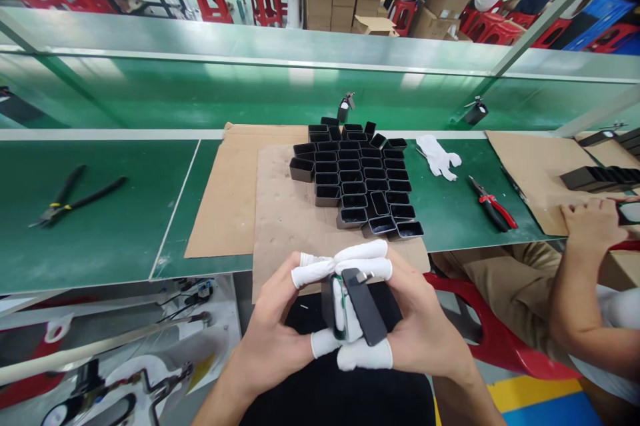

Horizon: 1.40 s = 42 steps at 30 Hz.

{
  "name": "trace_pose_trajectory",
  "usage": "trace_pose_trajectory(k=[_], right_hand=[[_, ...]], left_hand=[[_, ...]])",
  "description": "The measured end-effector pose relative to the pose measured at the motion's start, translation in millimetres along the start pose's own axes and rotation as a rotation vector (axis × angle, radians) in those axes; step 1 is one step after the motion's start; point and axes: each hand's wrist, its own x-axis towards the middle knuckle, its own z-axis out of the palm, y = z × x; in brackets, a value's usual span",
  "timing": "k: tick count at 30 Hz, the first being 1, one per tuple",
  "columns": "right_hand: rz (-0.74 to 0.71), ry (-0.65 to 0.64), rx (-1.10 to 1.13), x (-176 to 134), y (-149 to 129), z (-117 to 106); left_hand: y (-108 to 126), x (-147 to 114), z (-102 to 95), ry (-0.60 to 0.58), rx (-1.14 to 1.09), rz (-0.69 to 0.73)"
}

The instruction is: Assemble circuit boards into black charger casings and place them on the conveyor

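Between my hands, above my lap, is a small black plastic case (367, 311) with a green circuit board edge and white parts showing inside. White finger cots cover several of my fingertips. My left hand (280, 326) is closed on the case's left side, thumb below and fingers above. My right hand (417, 319) pinches its right side, where a black plate tilts away from the rest; a small metal piece shows at its top. Beyond my hands, many open black box shells (350, 173) stand packed together on a cardboard sheet (285, 213).
Cutting pliers (60, 209) lie left on the green bench (100, 239). To the right are a white glove (439, 158) and red-handled pliers (493, 205). A co-worker's arm (583, 266) is at far right, near a red stool (500, 333). Conveyor belt (250, 93) runs behind.
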Motion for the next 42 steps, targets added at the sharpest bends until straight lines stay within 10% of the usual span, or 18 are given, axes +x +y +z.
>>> trace_pose_trajectory(k=[16, 24, 42], right_hand=[[0.015, 0.132, 0.123, -19.6, 38.3, 34.9], [0.058, 0.147, 0.172, -4.2, 45.0, 28.6], [0.159, 0.084, 0.287, 40.3, 51.2, 30.7]], left_hand=[[13.3, -10.4, 17.5, 0.208, -0.866, -0.549], [1.2, -3.7, 15.0, 0.615, -0.438, -0.485], [-1.7, -10.0, 28.0, 0.646, -0.466, -0.462]])
